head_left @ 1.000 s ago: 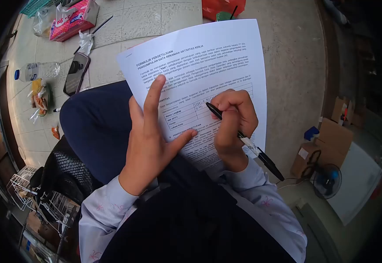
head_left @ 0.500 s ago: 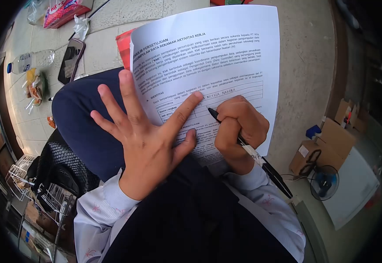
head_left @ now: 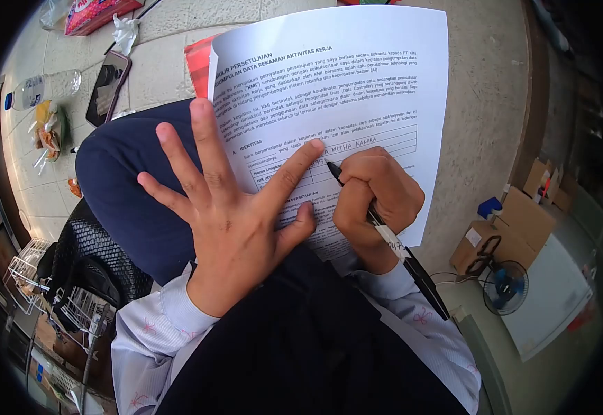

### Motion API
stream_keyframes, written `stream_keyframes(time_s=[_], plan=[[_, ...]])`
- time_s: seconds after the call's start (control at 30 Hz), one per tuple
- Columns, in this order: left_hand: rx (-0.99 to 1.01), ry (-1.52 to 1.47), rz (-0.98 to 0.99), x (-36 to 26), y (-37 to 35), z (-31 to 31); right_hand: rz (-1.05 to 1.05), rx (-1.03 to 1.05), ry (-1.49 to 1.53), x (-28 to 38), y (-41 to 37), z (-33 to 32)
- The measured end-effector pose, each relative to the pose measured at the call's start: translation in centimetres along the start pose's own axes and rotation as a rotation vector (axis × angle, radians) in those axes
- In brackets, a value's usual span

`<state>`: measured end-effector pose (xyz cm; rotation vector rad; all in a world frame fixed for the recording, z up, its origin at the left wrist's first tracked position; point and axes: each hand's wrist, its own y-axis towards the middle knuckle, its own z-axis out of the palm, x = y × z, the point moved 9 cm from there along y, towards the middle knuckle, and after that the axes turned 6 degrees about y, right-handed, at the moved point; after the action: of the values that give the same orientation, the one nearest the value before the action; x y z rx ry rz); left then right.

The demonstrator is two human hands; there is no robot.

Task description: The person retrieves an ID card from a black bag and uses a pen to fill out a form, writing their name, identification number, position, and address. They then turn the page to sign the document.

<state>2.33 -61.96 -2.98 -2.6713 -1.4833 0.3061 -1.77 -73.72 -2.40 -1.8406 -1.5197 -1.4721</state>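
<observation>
A printed paper form point(head_left: 357, 90) lies across my lap, its left edge curling up. My left hand point(head_left: 235, 207) rests on its lower left part with the fingers spread, the index fingertip by the handwritten line in the table. In my right hand point(head_left: 382, 197) is a black pen point(head_left: 424, 280) with a white label wrapped round its barrel. The pen's tip touches the form in the row below the written name, where a few handwritten digits show. Something red point(head_left: 199, 66) sticks out from under the form's left edge. Part of the lower text is hidden by my hands.
On the tiled floor at the left are a phone point(head_left: 110, 88), a clear plastic bottle point(head_left: 45, 90), a plastic bag with food point(head_left: 45, 131) and a pink packet point(head_left: 97, 14). Cardboard boxes point(head_left: 523, 221) and a small fan point(head_left: 505, 287) stand at the right.
More digits stand in the row under the name. My right hand and the pen tip have shifted slightly along the form. The left hand stays spread on the paper.
</observation>
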Motion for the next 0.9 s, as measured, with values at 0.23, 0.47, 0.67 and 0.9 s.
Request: stream_keyframes(time_s=[0.23,0.47,0.67,0.9], plan=[[0.011,-0.002,0.003,0.07,0.03,0.06,0.002,-0.01,0.009,-0.09,0.05,0.0],[0.007,-0.023,0.003,0.12,0.09,0.07,0.017,-0.019,0.001,-0.15,0.02,-0.15],[0.02,-0.027,0.005,0.09,0.13,0.05,0.043,-0.051,0.034,-0.31,-0.3,-0.87],[0.024,-0.027,0.005,0.1,0.16,0.08,0.042,-0.059,0.039,-0.54,-0.18,-0.55]])
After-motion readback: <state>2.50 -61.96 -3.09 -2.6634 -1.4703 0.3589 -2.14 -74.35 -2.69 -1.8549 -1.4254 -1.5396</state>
